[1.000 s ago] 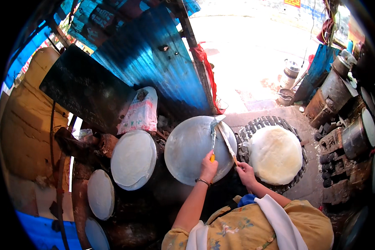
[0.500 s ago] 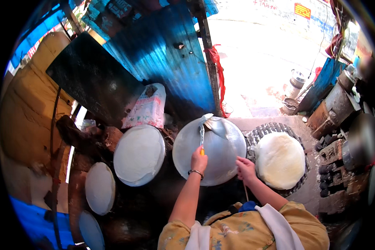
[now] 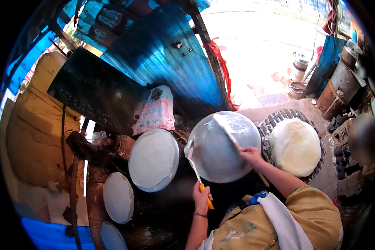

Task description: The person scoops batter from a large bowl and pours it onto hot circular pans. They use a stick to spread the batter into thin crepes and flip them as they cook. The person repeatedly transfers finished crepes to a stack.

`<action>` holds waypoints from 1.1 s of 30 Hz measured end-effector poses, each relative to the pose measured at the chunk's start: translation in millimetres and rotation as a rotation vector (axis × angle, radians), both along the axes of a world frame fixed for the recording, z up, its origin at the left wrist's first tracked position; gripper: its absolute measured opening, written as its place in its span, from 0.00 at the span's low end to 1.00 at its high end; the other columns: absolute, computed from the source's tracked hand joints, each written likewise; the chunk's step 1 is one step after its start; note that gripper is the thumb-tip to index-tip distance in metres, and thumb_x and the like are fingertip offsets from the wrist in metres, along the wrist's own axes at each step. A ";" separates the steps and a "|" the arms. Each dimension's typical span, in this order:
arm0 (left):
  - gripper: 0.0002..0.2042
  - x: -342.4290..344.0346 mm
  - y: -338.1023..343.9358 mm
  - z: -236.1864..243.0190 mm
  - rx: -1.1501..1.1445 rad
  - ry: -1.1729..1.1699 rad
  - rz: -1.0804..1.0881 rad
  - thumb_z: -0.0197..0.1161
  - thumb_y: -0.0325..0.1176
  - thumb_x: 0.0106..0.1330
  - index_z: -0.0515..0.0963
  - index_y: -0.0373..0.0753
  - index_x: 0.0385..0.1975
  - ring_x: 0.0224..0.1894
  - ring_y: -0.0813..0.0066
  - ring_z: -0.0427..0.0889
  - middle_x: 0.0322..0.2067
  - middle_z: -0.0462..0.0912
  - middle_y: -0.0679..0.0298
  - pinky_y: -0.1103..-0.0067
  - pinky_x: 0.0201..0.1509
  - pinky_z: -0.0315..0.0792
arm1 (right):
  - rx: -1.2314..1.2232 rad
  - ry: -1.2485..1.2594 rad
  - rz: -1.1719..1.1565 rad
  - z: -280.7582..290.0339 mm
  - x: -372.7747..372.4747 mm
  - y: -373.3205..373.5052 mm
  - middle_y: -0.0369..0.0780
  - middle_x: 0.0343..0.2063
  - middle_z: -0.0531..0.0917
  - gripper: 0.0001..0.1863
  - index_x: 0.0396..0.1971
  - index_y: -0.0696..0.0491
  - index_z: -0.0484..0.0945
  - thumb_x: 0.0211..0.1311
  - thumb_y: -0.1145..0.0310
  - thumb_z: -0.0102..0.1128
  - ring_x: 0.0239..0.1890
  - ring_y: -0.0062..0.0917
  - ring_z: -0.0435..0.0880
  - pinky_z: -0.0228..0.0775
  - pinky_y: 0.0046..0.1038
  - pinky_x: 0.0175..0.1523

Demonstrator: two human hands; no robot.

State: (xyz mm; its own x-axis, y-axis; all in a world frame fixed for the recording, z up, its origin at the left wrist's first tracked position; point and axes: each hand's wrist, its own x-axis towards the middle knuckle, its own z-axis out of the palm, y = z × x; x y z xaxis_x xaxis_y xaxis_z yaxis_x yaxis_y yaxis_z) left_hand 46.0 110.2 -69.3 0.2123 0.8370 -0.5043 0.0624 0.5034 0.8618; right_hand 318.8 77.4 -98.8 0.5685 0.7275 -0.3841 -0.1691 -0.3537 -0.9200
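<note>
A wide round metal griddle (image 3: 214, 160) lies in front of me, with a white batter smear near its far side. My left hand (image 3: 201, 195) is closed on the yellow handle of a batter-coated ladle (image 3: 191, 156), whose head is at the griddle's left rim. My right hand (image 3: 251, 156) grips a flat spreader (image 3: 226, 129) by its wooden handle. Its pale blade, apparently coated with batter, lies across the smear. Right of the griddle, a pale round stack (image 3: 295, 146), perhaps of thin flatbreads, rests on a dark ribbed round base (image 3: 281, 114).
To the left are a large round pan (image 3: 154, 160) covered by a thin white sheet, a smaller covered pan (image 3: 118, 198) and another disc (image 3: 112, 237). A plastic bag (image 3: 156, 110) stands behind them, beside a dark board (image 3: 96, 89). Briquettes (image 3: 341, 160) and metal vessels (image 3: 362, 137) are at right.
My left hand has drawn the ladle back from the griddle's far side to its left rim. The right hand has brought the spreader across the griddle, and the whole view has shifted.
</note>
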 end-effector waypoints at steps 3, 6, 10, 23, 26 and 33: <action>0.27 -12.8 -22.3 25.7 -0.126 -0.133 0.017 0.53 0.22 0.60 0.57 0.43 0.61 0.15 0.83 0.64 0.22 0.68 0.67 0.87 0.17 0.63 | -0.034 0.103 0.233 3.5 -6.1 2.7 0.34 0.17 0.77 0.15 0.36 0.57 0.81 0.49 0.65 0.66 0.16 0.15 0.71 0.62 0.20 0.19; 0.26 -32.2 -60.9 72.5 -0.098 -0.182 0.072 0.52 0.24 0.62 0.55 0.44 0.61 0.16 0.84 0.63 0.22 0.68 0.66 0.88 0.18 0.61 | -0.032 0.035 0.367 28.2 39.1 -3.0 0.34 0.17 0.78 0.13 0.35 0.57 0.81 0.50 0.67 0.65 0.16 0.14 0.72 0.63 0.18 0.19; 0.27 -19.9 -80.7 85.9 -0.087 -0.312 0.071 0.52 0.25 0.63 0.54 0.44 0.62 0.14 0.85 0.62 0.22 0.68 0.64 0.87 0.17 0.61 | 0.042 0.137 0.076 8.2 67.8 9.2 0.34 0.16 0.77 0.11 0.33 0.57 0.81 0.50 0.69 0.66 0.13 0.13 0.69 0.59 0.16 0.16; 0.15 -23.9 -88.5 127.7 -0.058 -0.802 0.303 0.48 0.26 0.65 0.64 0.40 0.51 0.14 0.85 0.62 0.22 0.67 0.65 0.88 0.16 0.61 | -0.115 0.193 0.444 23.4 72.0 20.8 0.31 0.14 0.72 0.11 0.37 0.52 0.81 0.51 0.70 0.66 0.10 0.13 0.65 0.53 0.18 0.12; 0.06 -70.3 -99.5 98.3 0.034 -1.149 0.138 0.48 0.31 0.64 0.71 0.40 0.37 0.18 0.75 0.67 0.22 0.70 0.64 0.77 0.21 0.63 | -0.244 0.405 0.731 44.4 75.9 12.4 0.31 0.13 0.72 0.11 0.36 0.54 0.81 0.51 0.71 0.66 0.09 0.13 0.64 0.52 0.17 0.12; 0.19 -29.0 -101.2 125.3 0.061 -0.890 0.459 0.51 0.23 0.63 0.63 0.39 0.55 0.16 0.89 0.62 0.30 0.65 0.66 0.93 0.15 0.62 | -0.157 0.151 0.551 19.6 89.2 33.2 0.31 0.11 0.72 0.09 0.34 0.51 0.80 0.55 0.65 0.62 0.08 0.14 0.64 0.51 0.17 0.11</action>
State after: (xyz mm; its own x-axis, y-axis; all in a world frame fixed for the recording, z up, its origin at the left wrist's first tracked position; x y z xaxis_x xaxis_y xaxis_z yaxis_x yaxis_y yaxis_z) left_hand 17.0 9.0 55.9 0.1419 0.9516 -0.2728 -0.8068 0.2708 0.5251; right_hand 408.0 110.6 -79.1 0.0539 0.8276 -0.5587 -0.0466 -0.5568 -0.8293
